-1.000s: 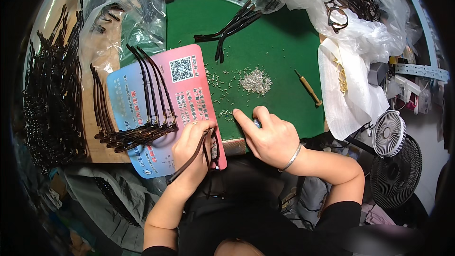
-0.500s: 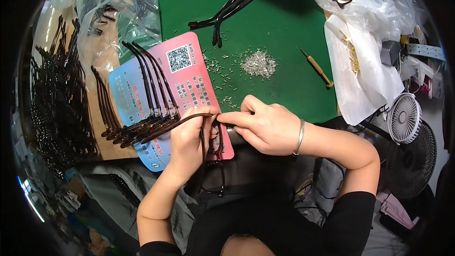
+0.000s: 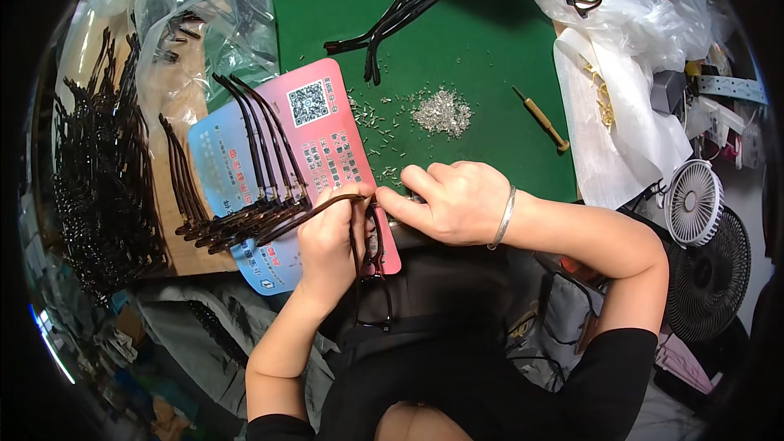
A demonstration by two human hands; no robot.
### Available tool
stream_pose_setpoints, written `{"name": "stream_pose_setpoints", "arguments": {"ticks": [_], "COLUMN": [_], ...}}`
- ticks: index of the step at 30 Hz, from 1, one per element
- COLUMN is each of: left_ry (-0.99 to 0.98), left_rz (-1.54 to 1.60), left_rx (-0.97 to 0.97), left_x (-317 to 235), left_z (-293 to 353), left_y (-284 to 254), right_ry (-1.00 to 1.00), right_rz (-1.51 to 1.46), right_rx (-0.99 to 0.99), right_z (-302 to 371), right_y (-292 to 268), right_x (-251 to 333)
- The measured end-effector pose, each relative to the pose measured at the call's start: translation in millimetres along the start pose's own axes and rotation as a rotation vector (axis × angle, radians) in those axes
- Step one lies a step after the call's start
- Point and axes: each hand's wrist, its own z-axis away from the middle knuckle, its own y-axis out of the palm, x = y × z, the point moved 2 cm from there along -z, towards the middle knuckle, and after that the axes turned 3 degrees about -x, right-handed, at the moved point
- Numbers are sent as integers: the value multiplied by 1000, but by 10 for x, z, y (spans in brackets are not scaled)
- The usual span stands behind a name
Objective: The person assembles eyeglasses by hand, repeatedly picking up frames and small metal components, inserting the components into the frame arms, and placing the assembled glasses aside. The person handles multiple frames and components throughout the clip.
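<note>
A dark brown eyeglass frame (image 3: 388, 298) hangs below my left hand (image 3: 325, 241), whose fingers are wrapped round it over the edge of a pink and blue printed mat (image 3: 347, 171). One long dark temple (image 3: 290, 227) slants out leftward from the same grip. My right hand (image 3: 457, 206) is closed, its fingertips meeting the left ones at the upper corner of the frame. What the right fingers pinch is mostly hidden; a small dark bit shows between them. Beyond lies a heap of tiny silver screws (image 3: 443, 113) on the green mat (image 3: 498, 57).
Assembled glasses (image 3: 237, 224) stand in a row on the printed mat, beside a dense stack of dark frames (image 3: 102, 171). Crossed temples (image 3: 390, 20) and a brass-handled screwdriver (image 3: 542, 120) lie on the green mat. White paper with gold parts (image 3: 603, 98) and a small fan (image 3: 694, 202) are right.
My right hand has shifted slightly left and up, its fingers curling tighter near the frame's corner. The hanging frame has swung a little to the right. My left hand keeps its grip.
</note>
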Motion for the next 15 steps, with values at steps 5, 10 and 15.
{"name": "stream_pose_setpoints", "arguments": {"ticks": [5,10,15], "left_ry": [4,-77,-24], "left_rz": [-11,-25,1], "left_rx": [-24,-21,-68], "left_x": [7,-11,-6], "left_z": [-3,1,39], "left_y": [10,14,34], "right_ry": [-3,17,50], "right_rz": [5,-58,-60], "right_rx": [-12,-13,-42], "right_z": [-15,-29,-16], "right_y": [35,60,15], "right_x": [15,-7,11]}}
